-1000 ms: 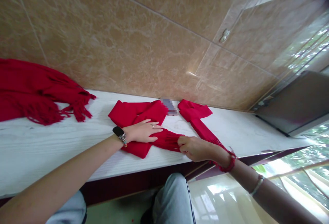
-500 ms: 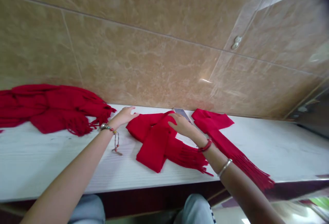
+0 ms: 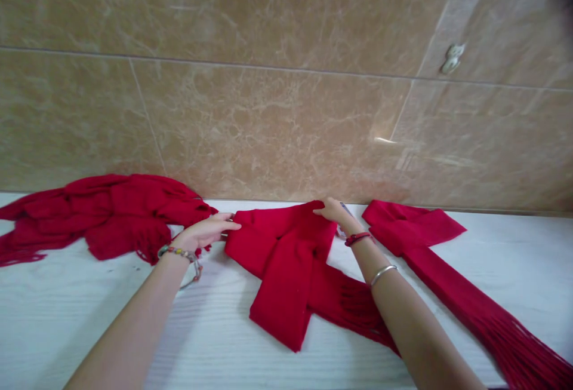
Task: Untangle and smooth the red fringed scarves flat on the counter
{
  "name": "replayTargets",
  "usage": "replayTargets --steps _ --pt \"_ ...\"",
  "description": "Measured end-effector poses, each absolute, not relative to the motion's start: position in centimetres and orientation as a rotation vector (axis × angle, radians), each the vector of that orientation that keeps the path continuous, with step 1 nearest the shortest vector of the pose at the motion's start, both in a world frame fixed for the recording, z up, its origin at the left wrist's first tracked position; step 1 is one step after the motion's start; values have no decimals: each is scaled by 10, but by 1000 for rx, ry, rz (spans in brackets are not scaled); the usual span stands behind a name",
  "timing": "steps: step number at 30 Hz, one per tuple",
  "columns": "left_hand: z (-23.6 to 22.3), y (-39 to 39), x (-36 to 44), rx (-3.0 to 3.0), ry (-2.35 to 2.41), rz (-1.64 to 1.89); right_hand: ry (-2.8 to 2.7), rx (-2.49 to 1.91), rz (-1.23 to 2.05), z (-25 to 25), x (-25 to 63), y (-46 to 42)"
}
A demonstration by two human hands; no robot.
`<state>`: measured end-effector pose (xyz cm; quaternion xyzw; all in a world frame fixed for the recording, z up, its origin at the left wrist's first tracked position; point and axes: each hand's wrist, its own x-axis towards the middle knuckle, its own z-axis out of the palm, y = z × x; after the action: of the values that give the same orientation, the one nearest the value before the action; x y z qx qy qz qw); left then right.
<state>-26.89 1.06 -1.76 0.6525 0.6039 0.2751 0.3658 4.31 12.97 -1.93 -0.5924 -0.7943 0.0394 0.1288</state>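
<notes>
Red and crossed over itself, the middle scarf (image 3: 286,294) lies on the worktop (image 3: 215,330) between our hands. A second ago our left hand (image 3: 206,232) pressed flat on it and our right hand (image 3: 332,209) held the fringe (image 3: 360,300); now they pinch its left corner and upper right edge, so we judge attention has moved to the upper fold. A heaped scarf (image 3: 125,208) sits left, a folded scarf (image 3: 407,226) right; our right forearm (image 3: 403,312) covers some fringe.
</notes>
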Motion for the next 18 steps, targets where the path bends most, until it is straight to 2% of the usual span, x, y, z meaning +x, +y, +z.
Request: replayTargets --steps 6,10,14,16,18 --pt "-14 5 -279 1492 1512 684 -2253 -1609 80 -24 43 129" --pt "-18 7 -279 1689 1630 587 -2359 -1461 78 -20 27 115" --pt "-21 14 -266 1917 1894 572 -2796 -1213 288 5 15 89" --pt "-21 16 -248 2155 1924 621 -3001 -1225 441 17 12 75" --pt "-20 14 -225 2365 1818 619 -3083 -1342 461 24 11 64"
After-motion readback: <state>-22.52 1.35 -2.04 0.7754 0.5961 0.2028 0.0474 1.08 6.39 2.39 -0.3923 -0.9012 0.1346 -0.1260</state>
